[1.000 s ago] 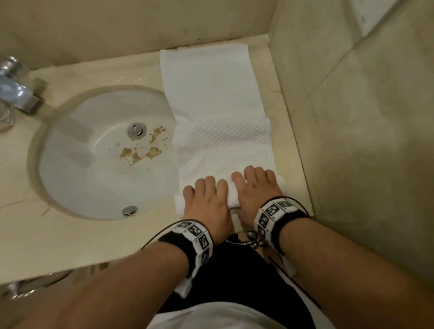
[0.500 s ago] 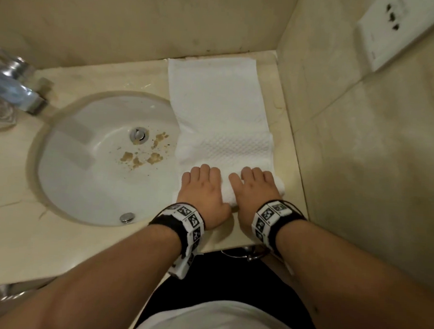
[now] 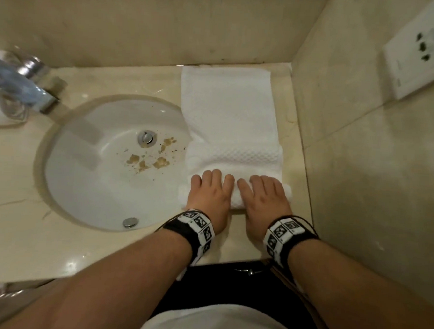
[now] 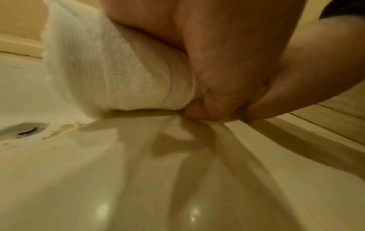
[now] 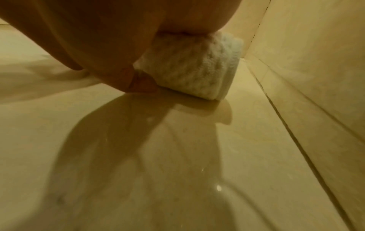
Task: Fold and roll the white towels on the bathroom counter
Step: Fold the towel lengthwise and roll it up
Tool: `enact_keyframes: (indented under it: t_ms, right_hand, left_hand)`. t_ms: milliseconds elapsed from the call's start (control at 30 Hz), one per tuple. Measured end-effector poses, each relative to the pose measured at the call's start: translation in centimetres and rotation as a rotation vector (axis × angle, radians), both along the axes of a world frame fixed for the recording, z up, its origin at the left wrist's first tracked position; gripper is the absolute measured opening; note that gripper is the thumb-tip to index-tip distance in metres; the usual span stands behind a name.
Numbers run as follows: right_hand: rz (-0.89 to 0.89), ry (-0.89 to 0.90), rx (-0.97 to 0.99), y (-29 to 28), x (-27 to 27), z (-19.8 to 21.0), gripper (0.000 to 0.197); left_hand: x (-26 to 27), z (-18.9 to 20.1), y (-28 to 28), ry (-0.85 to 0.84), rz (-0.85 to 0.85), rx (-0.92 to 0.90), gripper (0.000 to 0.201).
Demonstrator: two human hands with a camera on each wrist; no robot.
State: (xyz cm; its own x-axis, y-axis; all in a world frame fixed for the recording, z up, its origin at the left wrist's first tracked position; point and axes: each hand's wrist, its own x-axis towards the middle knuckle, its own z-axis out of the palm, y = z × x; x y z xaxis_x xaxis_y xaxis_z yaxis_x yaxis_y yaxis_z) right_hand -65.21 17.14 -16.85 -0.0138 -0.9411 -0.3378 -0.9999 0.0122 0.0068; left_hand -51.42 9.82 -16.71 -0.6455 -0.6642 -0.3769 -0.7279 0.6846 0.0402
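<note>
A long white towel (image 3: pixel 226 109) lies flat on the beige counter (image 3: pixel 18 242) between the sink and the right wall, its near end wound into a roll (image 3: pixel 235 199). My left hand (image 3: pixel 209 189) grips the roll's left half and my right hand (image 3: pixel 264 194) its right half, fingers curved over the top. In the left wrist view the roll (image 4: pixel 118 70) bulges under the palm, and the thumb (image 4: pixel 197 112) tucks in at its base on the counter. The right wrist view shows the roll's end (image 5: pixel 189 73) under my right hand (image 5: pixel 98 39). The fingertips are hidden behind the roll.
A white sink (image 3: pixel 84 182) with brown debris (image 3: pixel 148 160) near its drain sits left of the towel, whose left edge overhangs the basin. A chrome faucet (image 3: pixel 21 83) stands at the far left. The tiled wall (image 3: pixel 361 172) with a socket (image 3: pixel 423 49) is close on the right.
Both hands have pushed the roll away from the counter's front edge toward the back wall. The roll has grown thicker and the flat stretch of towel shorter.
</note>
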Motion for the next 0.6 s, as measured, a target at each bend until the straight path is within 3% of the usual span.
enact_keyframes:
  t_ms: [233,367,600]
  right_hand:
    - [0.003,0.05,0.099,-1.9,-0.6,0.3,0.085]
    - [-0.041,0.044,0.132,-0.4,-0.1,0.5,0.083]
    - [-0.018,0.024,0.251,4.1,0.4,0.8,0.08]
  left_hand:
    - [-0.8,-0.1,-0.7,-0.037,0.028,0.016,0.058]
    - [-0.6,0.3,0.5,-0.054,0.006,0.014,0.056]
    - [0.4,0.3,6.1,-0.07,0.077,0.172,0.069]
